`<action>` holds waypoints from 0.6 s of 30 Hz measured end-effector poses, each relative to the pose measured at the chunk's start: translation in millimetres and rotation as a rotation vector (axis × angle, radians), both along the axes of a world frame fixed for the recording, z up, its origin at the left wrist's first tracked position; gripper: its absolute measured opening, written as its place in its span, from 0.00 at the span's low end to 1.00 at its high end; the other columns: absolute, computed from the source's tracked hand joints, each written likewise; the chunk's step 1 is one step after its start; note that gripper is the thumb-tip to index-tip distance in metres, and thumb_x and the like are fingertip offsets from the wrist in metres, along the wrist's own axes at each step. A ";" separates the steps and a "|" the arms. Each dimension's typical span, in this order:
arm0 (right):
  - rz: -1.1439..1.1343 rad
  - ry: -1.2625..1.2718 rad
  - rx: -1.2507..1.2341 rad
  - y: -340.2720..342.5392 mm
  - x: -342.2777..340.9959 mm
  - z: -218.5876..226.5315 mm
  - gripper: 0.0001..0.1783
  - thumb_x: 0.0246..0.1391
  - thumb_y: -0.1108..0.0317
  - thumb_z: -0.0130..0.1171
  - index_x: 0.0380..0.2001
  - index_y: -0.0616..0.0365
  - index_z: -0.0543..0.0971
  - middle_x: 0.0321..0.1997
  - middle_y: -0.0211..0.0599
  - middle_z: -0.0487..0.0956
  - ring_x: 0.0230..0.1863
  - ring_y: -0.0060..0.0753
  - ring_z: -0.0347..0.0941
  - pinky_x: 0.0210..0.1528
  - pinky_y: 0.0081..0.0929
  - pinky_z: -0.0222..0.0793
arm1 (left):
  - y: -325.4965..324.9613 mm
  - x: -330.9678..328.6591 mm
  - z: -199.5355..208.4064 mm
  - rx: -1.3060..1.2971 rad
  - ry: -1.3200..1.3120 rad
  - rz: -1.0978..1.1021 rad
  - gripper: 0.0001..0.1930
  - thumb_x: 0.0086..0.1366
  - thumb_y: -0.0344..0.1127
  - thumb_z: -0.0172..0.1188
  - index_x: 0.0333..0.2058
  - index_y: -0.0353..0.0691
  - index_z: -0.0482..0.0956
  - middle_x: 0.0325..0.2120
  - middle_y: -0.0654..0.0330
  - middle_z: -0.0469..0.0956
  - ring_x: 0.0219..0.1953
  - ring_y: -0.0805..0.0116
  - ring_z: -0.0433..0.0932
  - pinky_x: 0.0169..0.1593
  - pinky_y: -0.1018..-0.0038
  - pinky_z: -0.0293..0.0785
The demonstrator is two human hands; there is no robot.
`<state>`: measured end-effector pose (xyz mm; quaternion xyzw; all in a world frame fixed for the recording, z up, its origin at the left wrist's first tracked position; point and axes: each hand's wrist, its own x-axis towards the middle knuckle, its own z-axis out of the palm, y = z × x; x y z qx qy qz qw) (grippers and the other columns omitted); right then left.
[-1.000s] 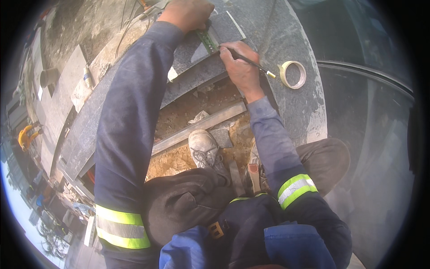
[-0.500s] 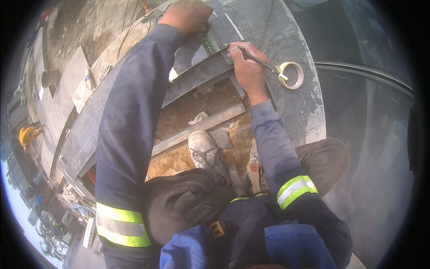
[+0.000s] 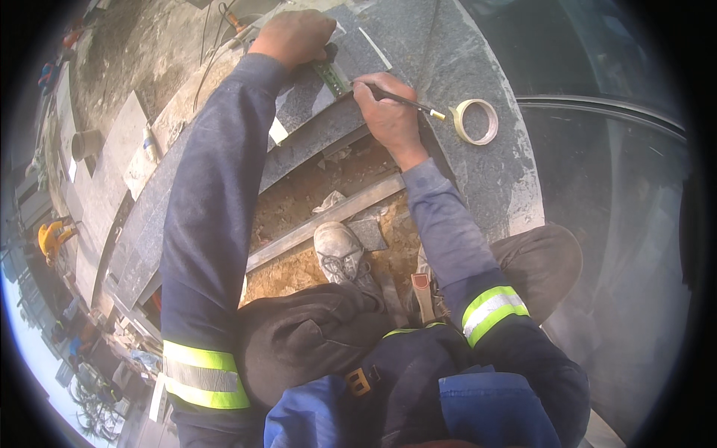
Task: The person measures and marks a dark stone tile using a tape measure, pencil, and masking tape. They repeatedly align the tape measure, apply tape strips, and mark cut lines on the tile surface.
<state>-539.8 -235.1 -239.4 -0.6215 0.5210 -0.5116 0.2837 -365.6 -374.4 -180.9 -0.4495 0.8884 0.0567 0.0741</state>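
Observation:
A slim dark pencil [image 3: 411,101] with a pale end lies across my right hand [image 3: 390,118], pinched between thumb and fingers. Its tip meets the grey stone slab [image 3: 299,101] close to the slab's near edge. My left hand [image 3: 296,37] is closed over the dark end of a green ruler-like strip [image 3: 328,78], which lies on the slab and runs toward the pencil tip. The fingers of that hand are mostly hidden beneath it. Right of the pencil's end, a roll of masking tape [image 3: 458,123] rests flat on the stone.
Between slab and my shoes [image 3: 337,250] is a gap with bare earth and a metal bar [image 3: 325,222]. A dark glossy panel [image 3: 605,187] stands at the right. Farther left are a bottle [image 3: 150,143], a cup-like container [image 3: 86,144] and a person in yellow [image 3: 54,237].
Both hands have shifted a little to the left. The pencil has swung away from the tape roll, and its pale end no longer overlaps the roll.

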 end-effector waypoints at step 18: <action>-0.066 -0.317 0.276 9.9 -16.1 6.1 0.09 0.59 0.71 0.60 0.37 0.64 0.85 0.34 0.37 0.86 0.35 0.27 0.84 0.40 0.25 0.77 | 36.8 37.9 52.8 -0.007 0.058 -0.096 0.16 0.60 0.46 0.64 0.30 0.37 0.86 0.31 0.47 0.84 0.38 0.47 0.85 0.42 0.55 0.80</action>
